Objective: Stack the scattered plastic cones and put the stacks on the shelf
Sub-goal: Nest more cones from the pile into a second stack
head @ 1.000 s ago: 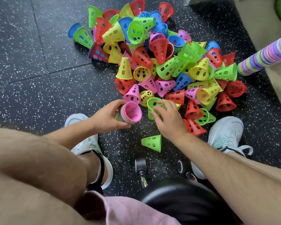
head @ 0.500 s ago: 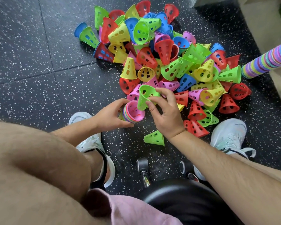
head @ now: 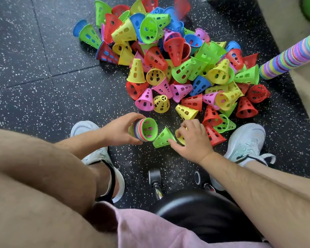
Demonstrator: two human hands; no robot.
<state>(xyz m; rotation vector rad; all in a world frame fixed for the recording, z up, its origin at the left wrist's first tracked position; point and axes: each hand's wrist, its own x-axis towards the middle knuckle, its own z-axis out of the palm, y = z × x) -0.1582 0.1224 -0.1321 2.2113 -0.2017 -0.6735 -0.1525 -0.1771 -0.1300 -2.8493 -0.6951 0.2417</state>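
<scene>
Head view: person seated on black stool (head: 204,213), looking down at black speckled floor (head: 43,90). Left hand (head: 120,130) grips a short stack of nested cones (head: 145,130) on its side, fingers clamped round the stack, open end facing camera, green cone innermost. Stack is held just above the floor, near edge of the cone pile (head: 177,59).

Right hand (head: 193,140) is low beside the stack, thumb tip touching a loose green cone (head: 161,138) lying on its side on the floor. Its fingers (head: 188,125) curl over a yellow cone (head: 179,137), mostly hidden; cannot tell if they actually grip it.

Pile of red, yellow, green, blue and pink cones is scattered on the floor ahead. Long multicoloured stack (head: 290,58) lies at upper right against a beige surface (head: 283,24). White shoes either side: left shoe (head: 86,129), right shoe (head: 245,142).
</scene>
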